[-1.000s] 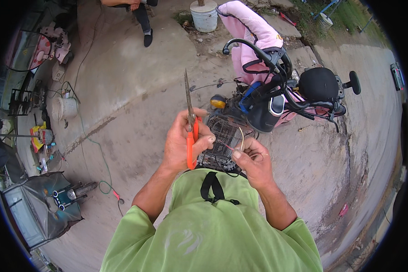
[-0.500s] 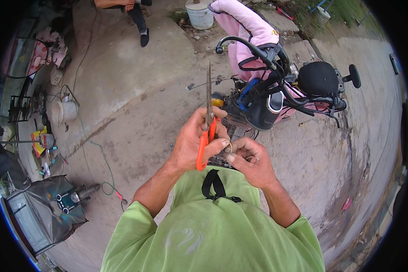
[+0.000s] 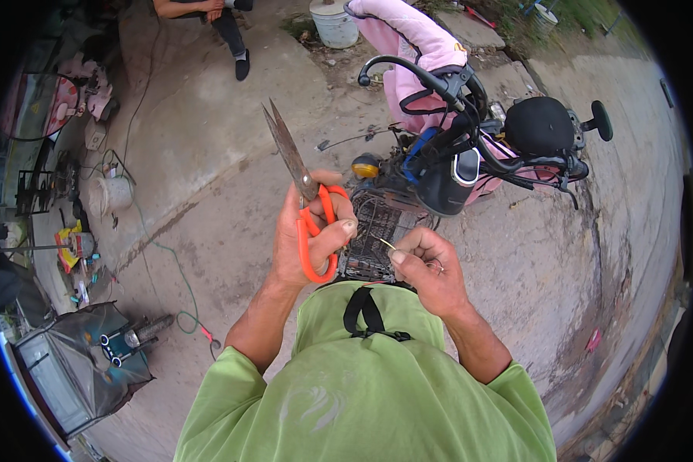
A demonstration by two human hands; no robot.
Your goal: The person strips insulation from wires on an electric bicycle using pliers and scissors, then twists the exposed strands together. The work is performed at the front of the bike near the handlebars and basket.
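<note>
A pair of scissors (image 3: 291, 154) with orange handles is in my left hand (image 3: 286, 245); its worn blades point up and left, slightly parted. Fingers of that hand are curled through and around the handles. To its right, my right hand (image 3: 433, 271) pinches a short thin pale wire (image 3: 386, 243) between thumb and forefinger. The wire's free end points up and left, apart from the scissors. Below and beyond both hands lies the dark ribbed footboard (image 3: 389, 223) of an electric bike.
The bike's black handlebar (image 3: 416, 73) and pink cover (image 3: 427, 35) stand ahead to the right. A seated person's leg (image 3: 229, 35) shows at the far left, near a white bucket (image 3: 335, 29). A green cable (image 3: 179, 269) runs over the concrete at left, by a covered three-wheeler (image 3: 85, 354).
My left hand has drawn left, away from the right hand, and the scissors have tilted left with blades slightly parted. The wire now sticks out free from my right fingers.
</note>
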